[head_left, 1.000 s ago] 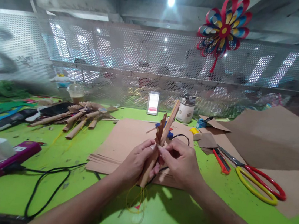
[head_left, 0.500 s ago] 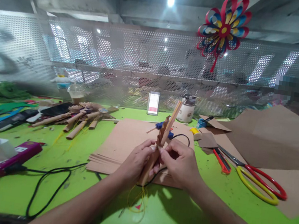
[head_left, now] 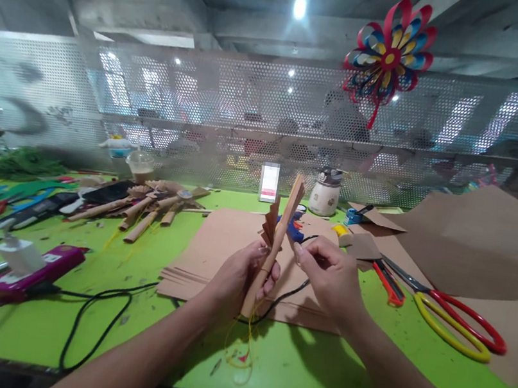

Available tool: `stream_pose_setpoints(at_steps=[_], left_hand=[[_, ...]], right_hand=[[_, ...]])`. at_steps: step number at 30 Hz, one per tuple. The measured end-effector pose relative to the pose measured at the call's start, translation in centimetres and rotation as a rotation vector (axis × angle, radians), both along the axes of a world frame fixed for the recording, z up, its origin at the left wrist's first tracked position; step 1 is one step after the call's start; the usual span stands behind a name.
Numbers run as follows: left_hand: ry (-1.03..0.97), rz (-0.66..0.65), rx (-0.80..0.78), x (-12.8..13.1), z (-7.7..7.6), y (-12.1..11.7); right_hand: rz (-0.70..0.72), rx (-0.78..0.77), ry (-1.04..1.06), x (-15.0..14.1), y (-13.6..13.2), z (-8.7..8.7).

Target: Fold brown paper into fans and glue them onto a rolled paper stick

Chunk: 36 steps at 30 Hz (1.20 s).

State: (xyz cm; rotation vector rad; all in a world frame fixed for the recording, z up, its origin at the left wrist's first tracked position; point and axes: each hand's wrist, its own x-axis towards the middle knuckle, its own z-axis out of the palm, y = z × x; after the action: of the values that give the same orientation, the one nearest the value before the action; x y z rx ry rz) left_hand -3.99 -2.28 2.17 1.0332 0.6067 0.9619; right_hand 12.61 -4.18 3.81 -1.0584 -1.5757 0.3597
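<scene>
My left hand [head_left: 241, 277] is closed round a brown paper stick with a pleated paper fan [head_left: 277, 235], held upright above a stack of brown card sheets [head_left: 227, 241]. Thin yellow thread [head_left: 239, 346] hangs from the stick's lower end down to the green table [head_left: 310, 370]. Just to the right of the stick, my right hand [head_left: 331, 276] has its fingers curled with the fingertips pinched together; what they pinch is too small to make out. A black cable [head_left: 291, 289] runs under that hand.
Red-and-yellow scissors [head_left: 450, 313] and an orange cutter [head_left: 387, 281] lie right of the card. Finished paper sticks [head_left: 150, 204] sit at back left, a magenta device [head_left: 34, 267] with a black cord [head_left: 94, 318] at left. Large brown sheets [head_left: 484, 247] cover the right. A perforated metal screen [head_left: 203, 114] backs the table.
My right hand has come off the stick and shifted a little to the right. The left hand still holds the stick upright, slightly higher in view.
</scene>
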Motion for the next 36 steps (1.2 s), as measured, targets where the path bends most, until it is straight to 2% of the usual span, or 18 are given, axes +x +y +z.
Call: stream_pose_setpoints(at_steps=[6, 20, 36], left_hand=[[-0.029, -0.026, -0.008, 0.0, 0.1, 0.1], [0.063, 0.007, 0.071, -0.1, 0.3, -0.1], [0.078, -0.015, 0.079, -0.1, 1.4, -0.9]], right_hand=[[0.015, 0.008, -0.013, 0.0, 0.0, -0.1], [0.007, 0.029, -0.047, -0.1, 0.2, -0.5], [0.019, 0.039, -0.075, -0.2, -0.2, -0.3]])
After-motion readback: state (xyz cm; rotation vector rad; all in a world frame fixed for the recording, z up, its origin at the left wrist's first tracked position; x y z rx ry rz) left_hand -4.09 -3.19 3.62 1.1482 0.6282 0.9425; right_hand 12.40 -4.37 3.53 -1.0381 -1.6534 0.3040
